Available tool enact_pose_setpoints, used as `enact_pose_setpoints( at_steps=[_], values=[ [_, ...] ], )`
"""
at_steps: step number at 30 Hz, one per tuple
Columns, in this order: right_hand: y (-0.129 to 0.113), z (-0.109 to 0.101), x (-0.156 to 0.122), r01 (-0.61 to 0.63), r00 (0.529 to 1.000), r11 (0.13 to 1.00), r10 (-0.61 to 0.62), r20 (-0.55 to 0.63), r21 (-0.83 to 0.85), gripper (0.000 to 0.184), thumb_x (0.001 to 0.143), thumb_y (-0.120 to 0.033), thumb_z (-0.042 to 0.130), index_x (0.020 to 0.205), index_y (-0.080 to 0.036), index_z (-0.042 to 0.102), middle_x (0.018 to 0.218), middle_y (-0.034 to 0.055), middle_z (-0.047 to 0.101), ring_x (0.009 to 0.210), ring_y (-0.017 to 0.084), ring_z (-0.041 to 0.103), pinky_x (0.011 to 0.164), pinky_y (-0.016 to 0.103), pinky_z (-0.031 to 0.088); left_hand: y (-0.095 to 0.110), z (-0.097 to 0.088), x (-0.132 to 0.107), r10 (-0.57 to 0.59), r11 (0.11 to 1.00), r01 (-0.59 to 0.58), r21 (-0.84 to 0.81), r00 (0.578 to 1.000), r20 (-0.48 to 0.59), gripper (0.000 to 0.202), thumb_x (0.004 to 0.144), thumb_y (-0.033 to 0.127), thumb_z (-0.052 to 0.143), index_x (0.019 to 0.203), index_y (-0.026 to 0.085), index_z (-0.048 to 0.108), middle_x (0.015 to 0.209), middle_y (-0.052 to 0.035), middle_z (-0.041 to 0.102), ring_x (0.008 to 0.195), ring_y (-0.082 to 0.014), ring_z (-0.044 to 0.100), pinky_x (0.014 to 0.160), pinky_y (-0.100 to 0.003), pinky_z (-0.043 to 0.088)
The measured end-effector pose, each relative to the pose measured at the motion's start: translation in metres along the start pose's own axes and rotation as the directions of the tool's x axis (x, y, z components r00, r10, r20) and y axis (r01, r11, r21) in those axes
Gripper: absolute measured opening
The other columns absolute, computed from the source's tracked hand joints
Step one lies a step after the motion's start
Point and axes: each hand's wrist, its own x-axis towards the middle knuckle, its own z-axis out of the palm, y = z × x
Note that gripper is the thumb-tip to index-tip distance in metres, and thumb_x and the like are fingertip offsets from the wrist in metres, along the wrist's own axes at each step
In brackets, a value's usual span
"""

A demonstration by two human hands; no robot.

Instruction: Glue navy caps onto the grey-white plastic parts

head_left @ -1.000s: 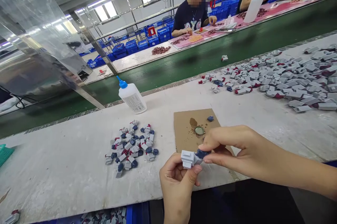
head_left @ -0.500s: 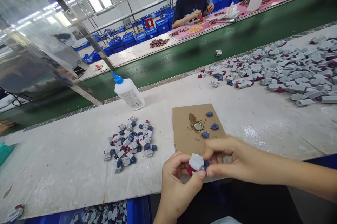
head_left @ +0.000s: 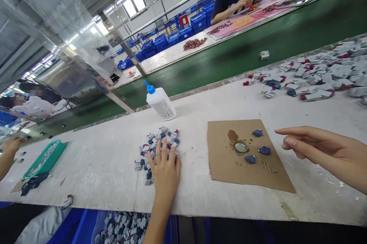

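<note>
My left hand [head_left: 165, 167] lies palm down with fingers spread over the near side of a small pile of grey, blue and dark red plastic pieces [head_left: 145, 149], hiding part of it. My right hand [head_left: 312, 144] hovers right of a brown cardboard sheet [head_left: 223, 171], index finger stretched out, the others curled, nothing visible in it. On the cardboard are a small round dish of liquid [head_left: 241, 147] with a wet stain beside it, and three loose blue parts [head_left: 264, 150]. A white bottle with a blue nozzle [head_left: 162, 104] stands behind the pile.
A large heap of grey and red pieces [head_left: 338, 70] covers the back right. Beyond runs a green conveyor belt [head_left: 200, 68] with one piece [head_left: 264, 55] on it. A green basket [head_left: 47, 160] stands left, near another person's hand [head_left: 13, 144]. A blue bin [head_left: 83, 226] sits below the table edge.
My hands have parted: the left moved left onto the pile, the right moved right past the cardboard. The grey, red and blue piece they held is no longer between them. The view has shifted left.
</note>
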Motion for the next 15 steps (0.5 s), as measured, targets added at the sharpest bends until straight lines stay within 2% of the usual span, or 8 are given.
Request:
enact_pose_setpoints(
  at_steps=[3, 5, 7, 9, 11, 13, 14, 15],
  values=[
    [0.003, -0.015, 0.014, 0.056, 0.991, 0.996, -0.064, -0.12, -0.07, 0.05, 0.067, -0.069, 0.049, 0.101, -0.034, 0.062, 0.09, 0.0024, 0.069, 0.081, 0.024, 0.064, 0.062, 0.034, 0.053, -0.021, 0.007, 0.002, -0.015, 1.0, 0.015, 0.019, 1.0, -0.021, 0.029, 0.086, 0.026, 0.043, 0.107, 0.014, 0.059, 0.132, -0.018, 0.049, 0.12, -0.0318, 0.046, 0.097, -0.053, 0.031],
    [0.008, -0.029, 0.027, 0.107, 0.96, 0.973, -0.155, -0.235, -0.205, 0.047, 0.071, -0.068, 0.045, 0.099, -0.034, 0.062, 0.096, 0.0019, 0.067, 0.074, 0.022, 0.063, 0.056, 0.033, 0.05, -0.03, 0.009, 0.0, -0.015, 1.0, 0.017, 0.021, 0.996, -0.083, 0.035, 0.083, 0.029, 0.048, 0.113, 0.013, 0.055, 0.133, -0.0211, 0.047, 0.118, -0.0346, 0.047, 0.097, -0.056, 0.031],
    [0.016, -0.044, 0.044, 0.141, 0.895, 0.906, -0.288, -0.339, -0.399, 0.048, 0.076, -0.066, 0.039, 0.099, -0.031, 0.061, 0.1, 0.0038, 0.065, 0.072, 0.021, 0.06, 0.053, 0.033, 0.046, -0.031, 0.009, 0.001, 0.037, 0.999, -0.038, -0.004, 0.977, -0.209, 0.047, 0.078, 0.032, 0.055, 0.122, 0.017, 0.048, 0.134, -0.0214, 0.045, 0.116, -0.037, 0.048, 0.098, -0.06, 0.028],
    [0.025, -0.056, 0.063, 0.154, 0.824, 0.804, -0.425, -0.374, -0.575, 0.051, 0.08, -0.063, 0.033, 0.1, -0.025, 0.061, 0.102, 0.0079, 0.063, 0.08, 0.024, 0.058, 0.061, 0.037, 0.046, -0.024, 0.006, 0.013, 0.14, 0.983, -0.173, -0.064, 0.926, -0.351, 0.058, 0.073, 0.028, 0.06, 0.128, 0.021, 0.043, 0.13, -0.0198, 0.049, 0.113, -0.0368, 0.051, 0.098, -0.058, 0.029],
    [0.03, -0.062, 0.083, 0.152, 0.791, 0.742, -0.487, -0.369, -0.653, 0.051, 0.084, -0.057, 0.033, 0.101, -0.019, 0.062, 0.102, 0.0117, 0.063, 0.094, 0.027, 0.055, 0.074, 0.039, 0.044, -0.005, 0.001, 0.043, 0.303, 0.908, -0.401, -0.121, 0.828, -0.471, 0.061, 0.07, 0.021, 0.062, 0.128, 0.022, 0.043, 0.12, -0.0169, 0.057, 0.109, -0.0332, 0.054, 0.097, -0.052, 0.035],
    [0.028, -0.06, 0.103, 0.132, 0.8, 0.753, -0.464, -0.379, -0.644, 0.046, 0.086, -0.05, 0.037, 0.103, -0.015, 0.062, 0.104, 0.013, 0.062, 0.1, 0.029, 0.052, 0.08, 0.039, 0.042, 0.028, -0.002, 0.093, 0.435, 0.779, -0.601, -0.181, 0.725, -0.533, 0.055, 0.07, 0.015, 0.061, 0.123, 0.019, 0.047, 0.111, -0.0138, 0.063, 0.108, -0.0277, 0.056, 0.096, -0.042, 0.039],
    [0.025, -0.055, 0.111, 0.112, 0.806, 0.771, -0.439, -0.396, -0.627, 0.043, 0.086, -0.047, 0.039, 0.103, -0.015, 0.062, 0.104, 0.0128, 0.062, 0.1, 0.028, 0.053, 0.079, 0.038, 0.042, 0.049, -0.002, 0.124, 0.441, 0.74, -0.624, -0.25, 0.731, -0.52, 0.048, 0.073, 0.015, 0.058, 0.121, 0.019, 0.049, 0.112, -0.0122, 0.063, 0.109, -0.0253, 0.055, 0.097, -0.04, 0.039],
    [0.023, -0.049, 0.118, 0.093, 0.81, 0.786, -0.417, -0.413, -0.611, 0.04, 0.086, -0.046, 0.042, 0.101, -0.015, 0.062, 0.101, 0.0117, 0.063, 0.097, 0.027, 0.054, 0.076, 0.036, 0.044, 0.072, 0.001, 0.158, 0.421, 0.725, -0.579, -0.373, 0.801, -0.426, 0.041, 0.079, 0.018, 0.053, 0.119, 0.018, 0.05, 0.117, -0.0122, 0.061, 0.112, -0.0238, 0.053, 0.098, -0.038, 0.038]
  ],
)
